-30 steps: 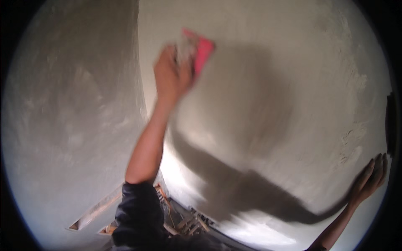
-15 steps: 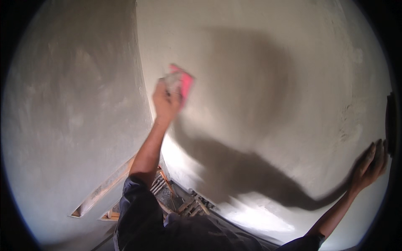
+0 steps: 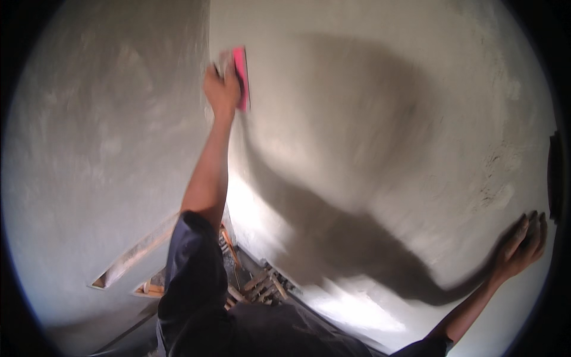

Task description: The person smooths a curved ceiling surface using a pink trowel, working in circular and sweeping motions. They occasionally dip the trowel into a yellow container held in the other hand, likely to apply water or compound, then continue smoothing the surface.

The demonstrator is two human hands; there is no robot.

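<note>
My left hand (image 3: pixel 222 89) is raised near the inner corner, fingers wrapped round the grip of a pink float (image 3: pixel 240 77). The float is seen almost edge-on, a narrow upright plate with a dark edge on its right side. It is held against or very close to the right-hand wall (image 3: pixel 285 107), and I cannot tell which. Part of its grip is hidden by my fingers. At the far right, my right hand (image 3: pixel 522 247) holds nothing; its fingers are extended and a little apart, the fingertips resting at the wall, smudged dark.
A darker grey wall (image 3: pixel 119 119) meets the lit one at the corner. Low on it are slanted, wood-edged openings (image 3: pixel 134 256). Pieces of wood (image 3: pixel 262 285) lie below, near my body. A dark object (image 3: pixel 554 178) sits at the right rim. My shadow covers much of the wall.
My left hand has moved up and slightly left with the float, which has turned from tilted to nearly upright. My right hand has shifted slightly down and left in the view.
</note>
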